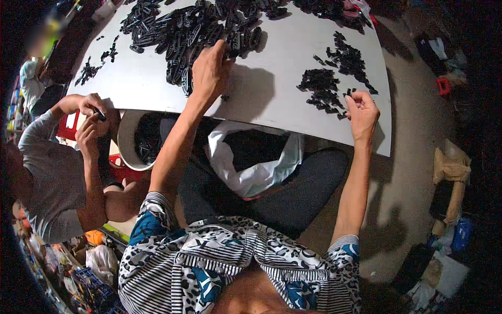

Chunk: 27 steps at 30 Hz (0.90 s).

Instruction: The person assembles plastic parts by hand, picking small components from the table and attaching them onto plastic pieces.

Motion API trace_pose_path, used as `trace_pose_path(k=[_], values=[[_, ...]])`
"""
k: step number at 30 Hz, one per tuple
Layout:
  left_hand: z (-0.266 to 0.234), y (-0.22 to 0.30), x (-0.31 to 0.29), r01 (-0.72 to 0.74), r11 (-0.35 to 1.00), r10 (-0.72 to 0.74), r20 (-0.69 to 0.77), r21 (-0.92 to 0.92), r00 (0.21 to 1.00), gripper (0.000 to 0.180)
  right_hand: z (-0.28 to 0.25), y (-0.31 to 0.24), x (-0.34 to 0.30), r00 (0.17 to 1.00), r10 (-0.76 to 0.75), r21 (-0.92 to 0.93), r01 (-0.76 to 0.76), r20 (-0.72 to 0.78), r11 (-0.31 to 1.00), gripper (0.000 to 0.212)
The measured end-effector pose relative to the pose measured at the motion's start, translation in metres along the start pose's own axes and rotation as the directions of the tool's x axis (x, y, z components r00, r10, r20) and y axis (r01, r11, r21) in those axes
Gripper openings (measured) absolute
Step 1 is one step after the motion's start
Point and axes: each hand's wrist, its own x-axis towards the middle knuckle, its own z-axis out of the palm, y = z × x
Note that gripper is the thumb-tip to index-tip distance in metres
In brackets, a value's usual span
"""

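Note:
My left hand (210, 72) is at the near edge of a large heap of long, slotted black plastic parts (180, 31). Its fingers curl closed on a black plastic part (232, 53), mostly covered by the fingertips. Over at the right, my right hand (362, 114) pinches a small black piece (349, 92) between thumb and fingers. That hand touches the near end of a spread of small black pieces (320, 86). All of this lies on a white tabletop (282, 99).
An open white bag (225, 152) sits in my lap below the table edge. Left of it stands a white bucket (125, 140) holding black parts. A co-worker (57, 172) at the left handles a small black part. A red object (443, 86) lies on the floor at right.

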Motion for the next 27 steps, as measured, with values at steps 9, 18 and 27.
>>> trace_pose_path(k=[9,18,27], values=[[-0.010,0.047,-0.037,0.539,0.222,-0.107,0.529,-0.813,0.842,0.025,-0.010,-0.015,-0.009,0.950,0.255,0.613,-0.311,0.180,0.727,0.010],[-0.001,0.078,-0.068,0.684,-0.120,-0.061,0.693,-0.719,0.718,0.027,-0.004,-0.022,-0.027,0.931,0.313,0.575,-0.364,0.190,0.733,0.009],[0.004,0.084,-0.086,0.624,-0.050,-0.096,0.625,-0.780,0.775,0.023,0.006,-0.041,-0.046,0.948,0.265,0.500,-0.320,0.179,0.805,0.011]])
